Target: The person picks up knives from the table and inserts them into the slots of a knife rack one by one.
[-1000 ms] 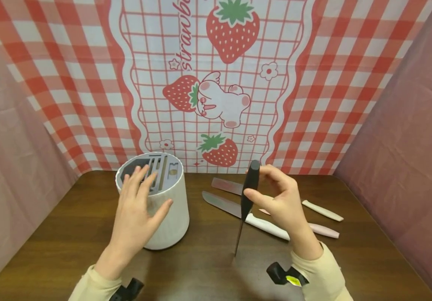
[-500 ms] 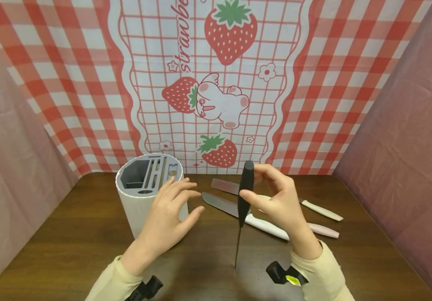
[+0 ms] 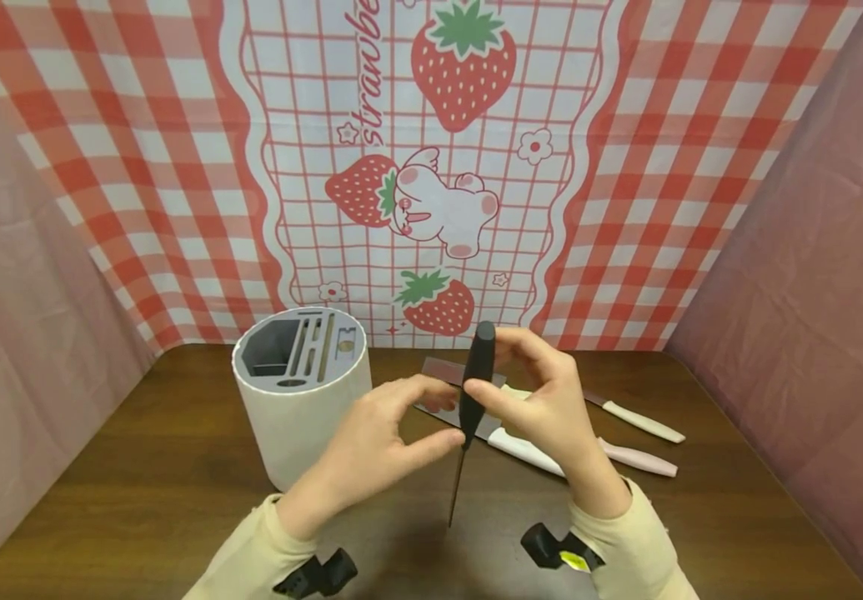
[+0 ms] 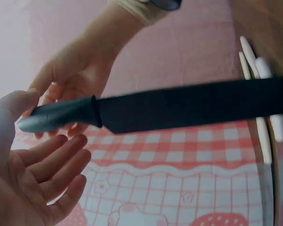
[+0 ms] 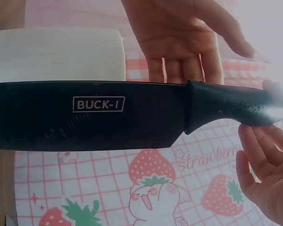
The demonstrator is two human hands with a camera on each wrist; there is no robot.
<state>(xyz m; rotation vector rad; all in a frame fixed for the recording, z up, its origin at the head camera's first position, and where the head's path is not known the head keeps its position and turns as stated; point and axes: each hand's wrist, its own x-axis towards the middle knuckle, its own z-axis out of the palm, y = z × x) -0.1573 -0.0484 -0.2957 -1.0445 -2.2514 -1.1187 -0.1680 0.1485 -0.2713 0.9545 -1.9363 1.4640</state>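
A black chef's knife [image 3: 479, 367] hangs point-down over the table in the head view, its blade seen nearly edge-on. My right hand [image 3: 551, 400] pinches its handle between thumb and fingers, near the butt end in the right wrist view. My left hand [image 3: 386, 433] reaches in from the left, thumb and fingers spread around the handle. Seen from the left wrist, the left fingers [image 4: 61, 174] are parted and relaxed beside the handle. "BUCK-1" is printed on the dark blade [image 5: 99, 115]. Left of the hands stands a round white knife block [image 3: 281, 425] with a grey slotted top.
Several knives lie on the wooden table [image 3: 131, 467] behind and right of the hands: a white-handled one [image 3: 527, 452], a pink-handled one [image 3: 639, 458] and a cream-handled one [image 3: 644, 422] among them. A strawberry-printed checked cloth [image 3: 431, 167] hangs at the back.
My left hand has moved from over the knife block rightward to the black knife's handle. The right hand has shifted slightly left with the knife.
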